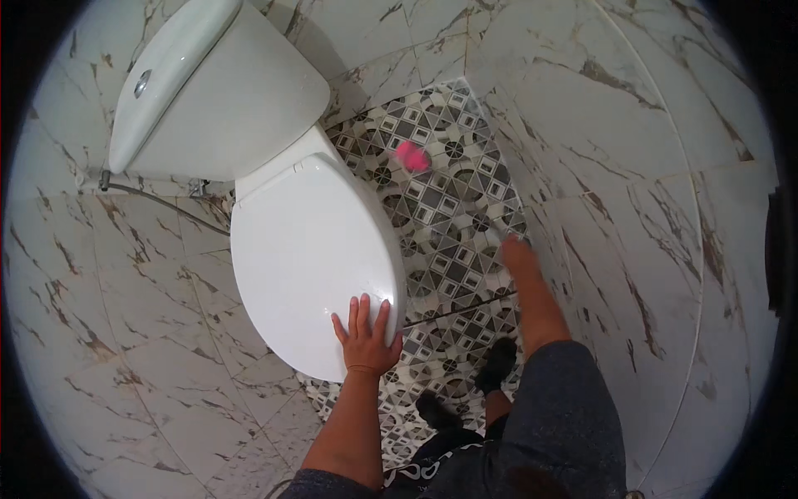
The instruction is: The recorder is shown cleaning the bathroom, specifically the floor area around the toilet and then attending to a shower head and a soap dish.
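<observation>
My left hand (369,346) rests with fingers spread on the front of the closed white toilet lid (305,249). To the right of the toilet, my right hand (520,252) reaches low beside the wall, blurred and with its fingers curled. A faint pale streak, apparently a handle, runs from it towards a bright pink brush head (413,156). This pink head is also blurred, and its exact shape is unclear. It lies over the patterned tile floor (436,268) between the toilet and the right wall.
The white cistern (230,93) with a chrome flush button (143,83) stands behind the lid. A flexible water hose (168,209) runs along its left side. Marble-look tiled walls (598,206) close in on both sides. My feet (499,365) are on the floor tiles.
</observation>
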